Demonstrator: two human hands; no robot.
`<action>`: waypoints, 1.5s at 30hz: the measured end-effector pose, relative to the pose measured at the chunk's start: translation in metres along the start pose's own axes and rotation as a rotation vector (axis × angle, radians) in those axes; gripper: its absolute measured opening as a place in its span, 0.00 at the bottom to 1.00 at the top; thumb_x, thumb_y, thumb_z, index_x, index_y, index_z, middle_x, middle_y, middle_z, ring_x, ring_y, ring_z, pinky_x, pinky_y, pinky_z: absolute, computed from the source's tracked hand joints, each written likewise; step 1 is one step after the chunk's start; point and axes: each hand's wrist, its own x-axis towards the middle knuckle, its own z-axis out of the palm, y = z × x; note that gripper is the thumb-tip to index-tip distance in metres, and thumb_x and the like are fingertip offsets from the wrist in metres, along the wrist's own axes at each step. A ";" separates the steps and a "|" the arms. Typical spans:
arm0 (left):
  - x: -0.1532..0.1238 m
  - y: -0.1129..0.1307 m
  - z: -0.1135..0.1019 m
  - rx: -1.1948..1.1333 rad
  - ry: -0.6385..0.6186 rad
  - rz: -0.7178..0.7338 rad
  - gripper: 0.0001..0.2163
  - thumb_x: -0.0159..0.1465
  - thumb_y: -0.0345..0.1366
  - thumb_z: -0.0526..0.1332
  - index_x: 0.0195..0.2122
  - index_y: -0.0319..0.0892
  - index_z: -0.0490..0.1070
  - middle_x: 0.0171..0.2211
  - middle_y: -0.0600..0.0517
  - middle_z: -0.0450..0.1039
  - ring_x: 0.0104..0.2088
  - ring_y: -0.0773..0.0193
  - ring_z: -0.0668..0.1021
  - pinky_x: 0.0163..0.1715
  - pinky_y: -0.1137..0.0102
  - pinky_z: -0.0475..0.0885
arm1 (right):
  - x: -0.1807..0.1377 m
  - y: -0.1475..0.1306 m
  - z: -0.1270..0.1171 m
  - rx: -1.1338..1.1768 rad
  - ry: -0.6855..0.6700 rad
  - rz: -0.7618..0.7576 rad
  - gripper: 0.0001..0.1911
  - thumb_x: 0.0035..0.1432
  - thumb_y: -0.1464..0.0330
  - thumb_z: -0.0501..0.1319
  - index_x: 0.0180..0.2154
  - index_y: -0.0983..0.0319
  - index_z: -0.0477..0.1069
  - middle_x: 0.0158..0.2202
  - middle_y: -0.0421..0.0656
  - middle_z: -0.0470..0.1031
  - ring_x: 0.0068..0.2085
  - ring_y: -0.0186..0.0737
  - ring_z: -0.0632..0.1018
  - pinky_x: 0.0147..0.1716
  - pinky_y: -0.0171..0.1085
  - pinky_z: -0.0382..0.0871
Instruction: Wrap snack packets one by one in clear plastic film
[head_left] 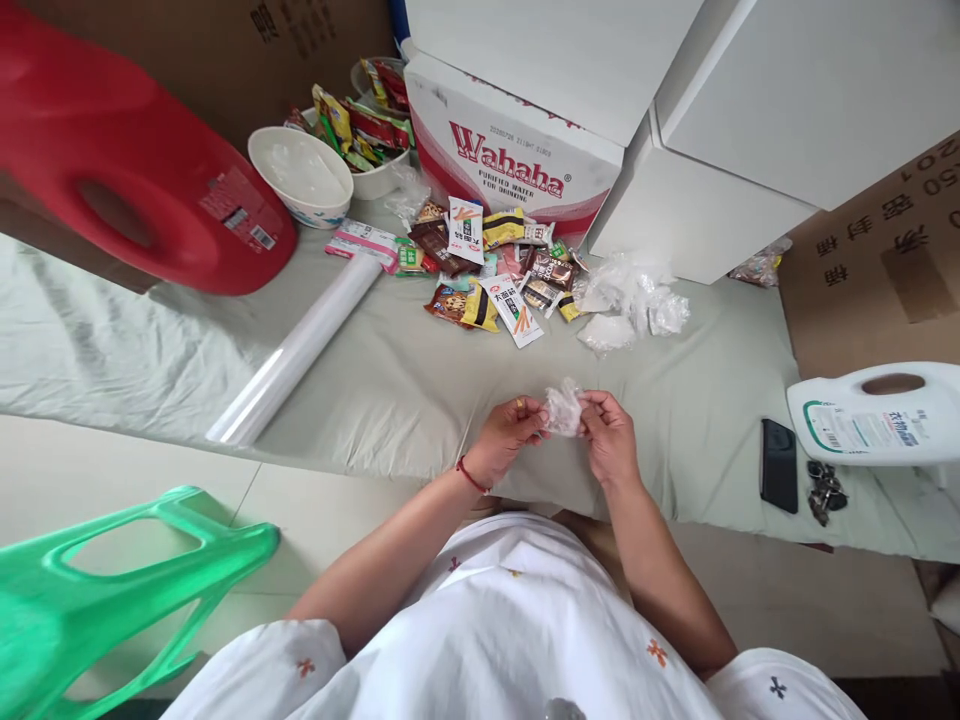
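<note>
Between my two hands is a small crumpled piece of clear plastic film [563, 408], held near the front edge of the cloth-covered surface. My left hand [510, 432], with a ring and a red bracelet, pinches its left side. The fingertips of my right hand [609, 432] grip its right side. Beyond them lies a pile of small wrapped snacks [499, 262], among them white packets, yellow-and-brown packets and dark ones. Right of the pile sits a heap of crumpled clear plastic [637, 300]. A roll of clear film [296, 350] lies slanted to the left.
At the back stand a Wahaba-style water carton printed "Wahaha" [517, 150], a bowl [300, 175] and a snack-filled bowl [375, 180]. A red jug [150, 170] is left; a white bottle [877, 415], phone [778, 466] and keys [826, 492] right. A green stool [135, 560] stands below.
</note>
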 end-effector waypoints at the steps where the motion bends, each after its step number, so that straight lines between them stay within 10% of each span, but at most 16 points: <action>1: 0.000 -0.002 -0.001 0.013 0.055 0.044 0.21 0.52 0.52 0.75 0.32 0.42 0.71 0.28 0.55 0.73 0.28 0.69 0.75 0.28 0.73 0.70 | 0.002 -0.003 -0.004 -0.001 0.023 -0.006 0.19 0.50 0.52 0.72 0.36 0.57 0.73 0.25 0.35 0.68 0.25 0.33 0.65 0.26 0.34 0.62; 9: -0.001 0.005 -0.014 -0.163 0.278 0.264 0.16 0.55 0.46 0.73 0.33 0.45 0.70 0.31 0.56 0.70 0.32 0.69 0.73 0.38 0.71 0.72 | -0.006 0.005 -0.016 0.012 -0.003 0.025 0.18 0.52 0.52 0.72 0.36 0.56 0.73 0.30 0.36 0.72 0.25 0.32 0.65 0.25 0.35 0.61; 16: 0.006 0.015 -0.019 -0.217 0.296 0.228 0.19 0.55 0.48 0.72 0.36 0.47 0.64 0.27 0.59 0.64 0.26 0.71 0.68 0.29 0.74 0.68 | -0.030 0.003 -0.031 -0.208 -0.450 -0.097 0.10 0.58 0.56 0.70 0.36 0.55 0.81 0.40 0.44 0.79 0.43 0.44 0.77 0.47 0.43 0.72; 20: 0.001 0.013 -0.012 -0.093 0.216 0.280 0.17 0.58 0.51 0.71 0.36 0.46 0.68 0.27 0.58 0.65 0.26 0.70 0.67 0.28 0.73 0.66 | -0.018 -0.003 -0.031 0.052 -0.173 0.054 0.14 0.58 0.52 0.69 0.41 0.53 0.79 0.41 0.42 0.80 0.38 0.40 0.76 0.40 0.40 0.74; 26: -0.006 0.007 -0.006 0.085 0.131 0.309 0.15 0.61 0.50 0.70 0.33 0.43 0.74 0.27 0.56 0.70 0.29 0.68 0.71 0.34 0.70 0.68 | -0.008 -0.005 -0.002 0.200 -0.345 0.174 0.20 0.49 0.54 0.77 0.39 0.57 0.79 0.41 0.42 0.80 0.40 0.39 0.77 0.43 0.38 0.73; 31: -0.009 0.016 -0.011 -0.232 0.080 0.187 0.16 0.56 0.47 0.75 0.32 0.41 0.75 0.37 0.52 0.78 0.35 0.67 0.76 0.37 0.71 0.71 | -0.002 -0.004 0.007 0.325 -0.145 0.174 0.20 0.45 0.54 0.78 0.31 0.57 0.73 0.29 0.36 0.76 0.30 0.35 0.73 0.34 0.35 0.69; 39: -0.011 0.014 -0.006 -0.642 -0.102 -0.058 0.10 0.59 0.40 0.69 0.39 0.43 0.76 0.41 0.50 0.81 0.41 0.59 0.82 0.44 0.63 0.77 | 0.001 0.004 0.010 0.120 -0.009 0.019 0.23 0.50 0.48 0.71 0.34 0.56 0.67 0.25 0.33 0.65 0.25 0.34 0.64 0.27 0.34 0.60; 45: -0.020 -0.005 0.005 -0.527 -0.153 -0.173 0.14 0.56 0.40 0.72 0.41 0.41 0.78 0.38 0.47 0.82 0.38 0.58 0.82 0.38 0.66 0.75 | 0.001 0.023 0.009 -0.075 0.021 -0.083 0.19 0.60 0.49 0.64 0.37 0.57 0.67 0.26 0.34 0.65 0.27 0.35 0.65 0.28 0.35 0.62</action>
